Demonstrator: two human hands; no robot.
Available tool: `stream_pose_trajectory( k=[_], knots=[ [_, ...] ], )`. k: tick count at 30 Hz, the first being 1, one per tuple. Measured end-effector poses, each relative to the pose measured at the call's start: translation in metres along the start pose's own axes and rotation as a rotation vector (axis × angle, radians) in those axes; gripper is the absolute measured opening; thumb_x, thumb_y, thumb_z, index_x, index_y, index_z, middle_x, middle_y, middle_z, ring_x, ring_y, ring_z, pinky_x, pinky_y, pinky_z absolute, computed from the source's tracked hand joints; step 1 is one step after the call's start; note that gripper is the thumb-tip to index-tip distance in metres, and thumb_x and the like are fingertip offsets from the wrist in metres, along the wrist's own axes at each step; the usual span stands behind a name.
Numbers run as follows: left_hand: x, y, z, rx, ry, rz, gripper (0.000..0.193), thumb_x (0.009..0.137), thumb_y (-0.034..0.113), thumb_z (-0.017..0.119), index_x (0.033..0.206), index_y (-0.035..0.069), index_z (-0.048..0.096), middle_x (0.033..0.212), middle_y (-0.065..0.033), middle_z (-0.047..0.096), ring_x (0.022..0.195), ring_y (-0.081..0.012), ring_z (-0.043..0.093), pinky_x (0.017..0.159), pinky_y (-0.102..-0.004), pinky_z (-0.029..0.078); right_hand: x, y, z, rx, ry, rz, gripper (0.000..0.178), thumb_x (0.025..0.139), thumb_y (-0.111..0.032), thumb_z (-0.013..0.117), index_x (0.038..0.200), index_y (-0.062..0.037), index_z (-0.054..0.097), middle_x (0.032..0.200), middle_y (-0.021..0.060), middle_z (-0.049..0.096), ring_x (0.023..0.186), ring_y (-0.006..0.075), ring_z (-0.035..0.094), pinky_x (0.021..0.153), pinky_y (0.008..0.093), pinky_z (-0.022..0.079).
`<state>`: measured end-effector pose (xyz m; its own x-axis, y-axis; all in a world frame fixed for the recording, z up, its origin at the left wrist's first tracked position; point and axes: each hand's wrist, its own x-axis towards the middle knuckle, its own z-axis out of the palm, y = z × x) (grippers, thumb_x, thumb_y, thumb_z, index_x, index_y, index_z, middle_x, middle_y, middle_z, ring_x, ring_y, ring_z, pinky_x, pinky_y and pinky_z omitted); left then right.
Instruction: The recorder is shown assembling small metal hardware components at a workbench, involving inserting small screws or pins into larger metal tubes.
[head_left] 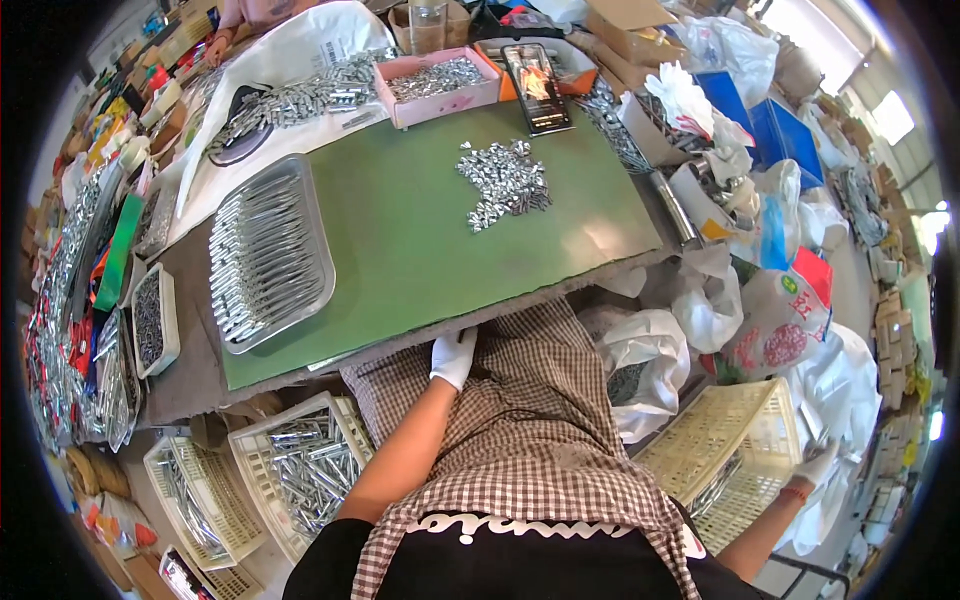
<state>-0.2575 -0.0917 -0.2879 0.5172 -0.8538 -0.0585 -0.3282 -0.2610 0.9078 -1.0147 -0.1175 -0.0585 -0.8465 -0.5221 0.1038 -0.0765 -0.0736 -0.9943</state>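
My left hand (453, 360), in a white glove, rests on my checked apron (540, 400) just under the near edge of the table. Its fingertips are partly hidden there, so any grip is unclear. Far to the right, my right hand (818, 466), gloved too, reaches down beside a pale yellow plastic basket (755, 420) and a white sack (850, 385). A shiny metal piece shows close to its fingers; whether they hold it I cannot make out. On the green mat (400, 220) lie a steel tray (325, 270) of slim metal rods in rows and a pile of small metal parts (503, 183).
A phone (537, 90) leans against boxes at the back, next to a pink box (440, 88) of metal parts. Crates of metal tubes (310, 470) stand at the lower left. Bags and blue bins (785, 140) crowd the right. Another person's arm (225, 40) shows far left.
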Motion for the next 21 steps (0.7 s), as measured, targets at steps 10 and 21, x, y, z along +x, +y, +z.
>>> stream_pose_trajectory(
  k=[10,21],
  knots=[
    [-0.029,0.063,-0.014,0.020,-0.027,0.393,0.023,0.092,0.019,0.056,0.103,0.004,0.069,0.104,-0.0150,0.069,0.100,-0.0338,0.064,0.091,-0.0396,0.049,-0.288,-0.089,0.213,0.070,-1.153,-0.042,0.034,0.085,-0.011,0.061,0.118,-0.0087,0.053,0.112,0.0053,0.054,0.103,0.0152,0.055,0.089,0.0294,0.046],
    [-0.042,0.134,-0.040,-0.748,-0.544,0.175,0.049,0.102,0.032,0.051,0.136,-0.003,0.048,0.121,-0.0136,0.061,0.112,-0.0237,0.059,0.099,-0.0358,0.045,-0.427,-0.039,0.293,0.463,-1.801,0.397,0.027,0.070,-0.004,0.068,0.094,-0.0058,0.057,0.102,0.0086,0.053,0.086,0.0150,0.054,0.077,0.0301,0.046]
  ],
)
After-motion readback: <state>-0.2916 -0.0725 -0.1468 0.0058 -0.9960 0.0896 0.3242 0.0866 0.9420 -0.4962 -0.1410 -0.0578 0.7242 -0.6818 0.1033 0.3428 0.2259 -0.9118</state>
